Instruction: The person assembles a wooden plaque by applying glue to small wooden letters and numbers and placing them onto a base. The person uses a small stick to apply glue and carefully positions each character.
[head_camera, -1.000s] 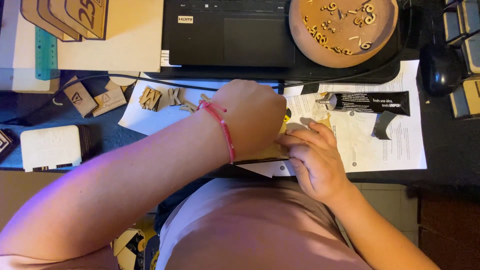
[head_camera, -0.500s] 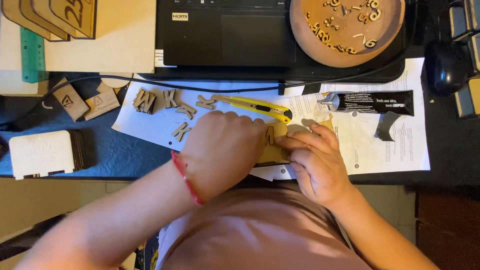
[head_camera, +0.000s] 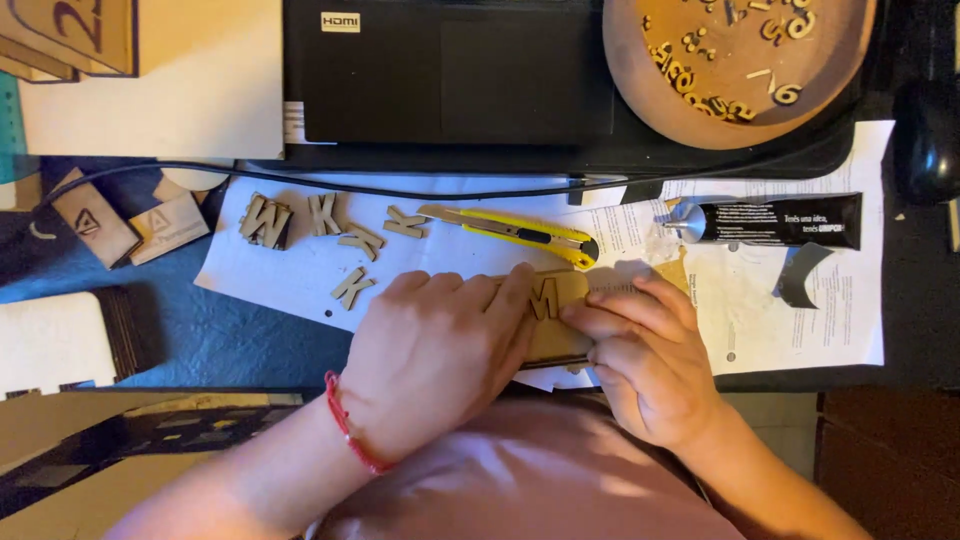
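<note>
Pressing a cut-out wooden letter (head_camera: 545, 297) onto a flat tan wooden plaque (head_camera: 560, 330) at centre.
Left hand (head_camera: 440, 350) lies flat, fingertips on the letter; right hand (head_camera: 645, 355) grips the plaque's edge at three o'clock; yellow utility knife (head_camera: 515, 230) lies at twelve o'clock.

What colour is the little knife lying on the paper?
The utility knife is bright yellow with a black slider, seen in the head view, just above the hands.
</note>
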